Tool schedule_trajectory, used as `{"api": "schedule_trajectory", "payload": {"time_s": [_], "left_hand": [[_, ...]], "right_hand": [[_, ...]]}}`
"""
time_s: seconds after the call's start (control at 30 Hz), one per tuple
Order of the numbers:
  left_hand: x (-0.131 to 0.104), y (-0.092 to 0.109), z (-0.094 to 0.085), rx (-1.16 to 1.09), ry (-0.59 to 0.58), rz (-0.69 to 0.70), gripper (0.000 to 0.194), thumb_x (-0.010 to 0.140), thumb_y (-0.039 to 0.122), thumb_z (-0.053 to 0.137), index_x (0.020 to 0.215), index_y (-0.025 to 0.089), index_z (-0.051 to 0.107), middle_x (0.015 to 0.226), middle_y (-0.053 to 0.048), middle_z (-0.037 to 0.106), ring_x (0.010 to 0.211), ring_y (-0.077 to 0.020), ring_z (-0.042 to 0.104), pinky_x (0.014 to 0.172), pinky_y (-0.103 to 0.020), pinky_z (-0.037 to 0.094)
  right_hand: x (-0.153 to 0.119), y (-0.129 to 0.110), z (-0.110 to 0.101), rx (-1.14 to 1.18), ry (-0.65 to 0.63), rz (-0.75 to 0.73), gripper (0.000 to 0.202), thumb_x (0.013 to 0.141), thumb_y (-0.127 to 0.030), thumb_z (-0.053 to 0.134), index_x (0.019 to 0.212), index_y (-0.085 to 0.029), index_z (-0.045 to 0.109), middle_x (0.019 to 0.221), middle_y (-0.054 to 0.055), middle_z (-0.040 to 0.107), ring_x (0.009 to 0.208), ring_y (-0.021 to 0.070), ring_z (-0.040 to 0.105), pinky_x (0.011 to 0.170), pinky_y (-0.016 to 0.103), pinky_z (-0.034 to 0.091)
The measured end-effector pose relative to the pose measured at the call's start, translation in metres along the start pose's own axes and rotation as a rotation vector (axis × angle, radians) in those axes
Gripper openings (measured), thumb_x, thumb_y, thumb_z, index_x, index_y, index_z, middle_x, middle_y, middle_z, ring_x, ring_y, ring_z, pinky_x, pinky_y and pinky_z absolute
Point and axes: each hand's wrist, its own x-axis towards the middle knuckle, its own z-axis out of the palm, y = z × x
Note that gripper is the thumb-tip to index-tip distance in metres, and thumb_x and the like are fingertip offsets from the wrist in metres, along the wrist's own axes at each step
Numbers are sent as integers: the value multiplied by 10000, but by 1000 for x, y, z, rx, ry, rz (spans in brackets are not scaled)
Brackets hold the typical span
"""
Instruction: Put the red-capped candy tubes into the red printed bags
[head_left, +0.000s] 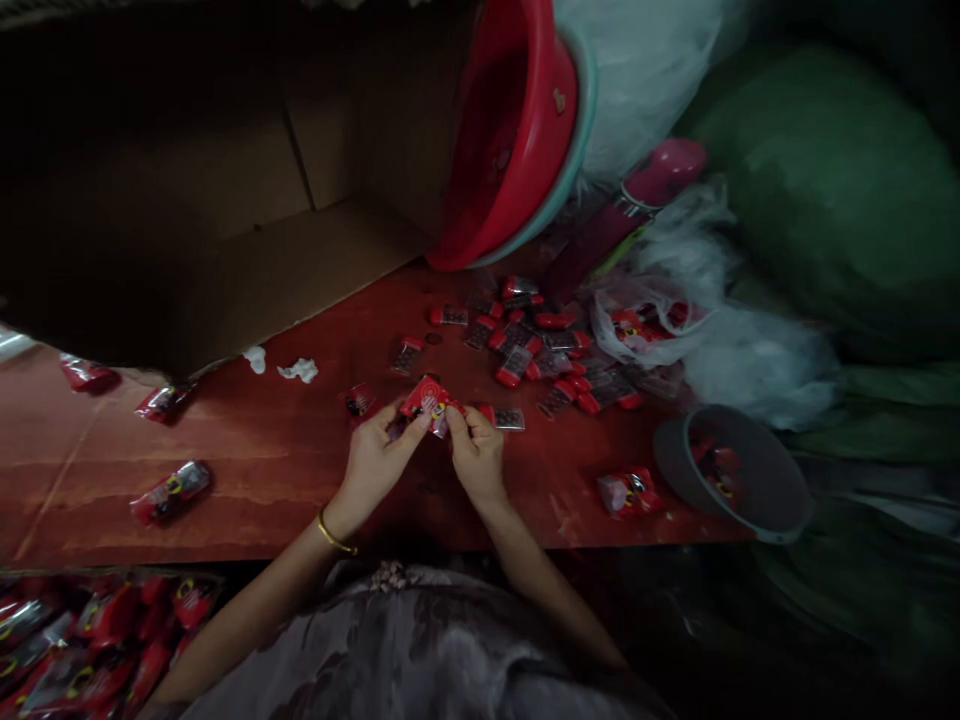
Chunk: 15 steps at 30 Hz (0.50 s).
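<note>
Both my hands meet over the red table, pinching one small red printed packet between them. My left hand, with a gold bangle at the wrist, grips the packet's left side with thumb and fingers. On its right side, my right hand holds the edge near a clear, yellow-marked part. Just behind and to the right lie several loose red-ended items with dark, clear-covered middles. A dark red packet rests left of the held one.
A large cardboard box stands open at the back left, beside a red basin. Rightward are a pink bottle, plastic bags and a grey bowl. Wrapped packets fill a container at lower left.
</note>
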Motion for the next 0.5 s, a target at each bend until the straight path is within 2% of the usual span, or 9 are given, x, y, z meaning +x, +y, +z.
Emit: {"api": "schedule_trajectory", "payload": {"time_s": [0.07, 0.17, 0.27, 0.37, 0.43, 0.5], "left_hand": [[-2, 0, 7, -272, -73, -166, 378, 688, 454, 696, 882, 131, 726, 859, -71, 722, 771, -189, 638, 751, -295, 492], [-3, 1, 16, -577, 6, -395, 372, 527, 420, 812, 749, 137, 717, 762, -36, 706, 678, -132, 605, 695, -256, 486], [1, 6, 18, -719, 74, -554, 403, 401, 381, 867, 656, 134, 676, 686, -13, 678, 638, -110, 594, 675, -254, 495], [10, 12, 12, -724, 114, -543, 418, 362, 371, 880, 579, 122, 623, 621, 1, 651, 626, -102, 595, 658, -231, 488], [16, 15, 6, -718, 109, -533, 432, 352, 365, 884, 573, 119, 606, 608, 5, 646, 614, -100, 595, 638, -222, 480], [20, 16, 1, -717, 72, -550, 439, 353, 364, 887, 575, 121, 596, 605, 4, 645, 595, -101, 593, 633, -231, 482]], "right_hand": [[-2, 2, 2, -42, 35, -43, 350, 884, -370, 453, 598, -177, 508, 508, -43, 467, 486, 84, 418, 484, 204, 332], [-6, 4, 8, -78, 44, -99, 336, 908, -337, 424, 628, -180, 524, 558, -25, 523, 526, 94, 471, 520, 211, 371], [-7, 4, 6, -101, 20, -158, 235, 917, -300, 419, 828, -178, 600, 751, 28, 633, 691, 129, 574, 641, 240, 448], [0, 10, -16, -239, -56, -257, 250, 926, -302, 397, 1020, -191, 601, 978, 74, 661, 911, 172, 595, 809, 306, 462], [9, 20, -42, -478, -90, -309, 286, 918, -336, 404, 1059, -189, 605, 1113, 102, 633, 1048, 225, 547, 911, 387, 411], [17, 34, -69, -767, -67, -252, 353, 881, -394, 467, 1115, -160, 588, 1207, 144, 586, 1121, 301, 492, 951, 485, 348]]}}
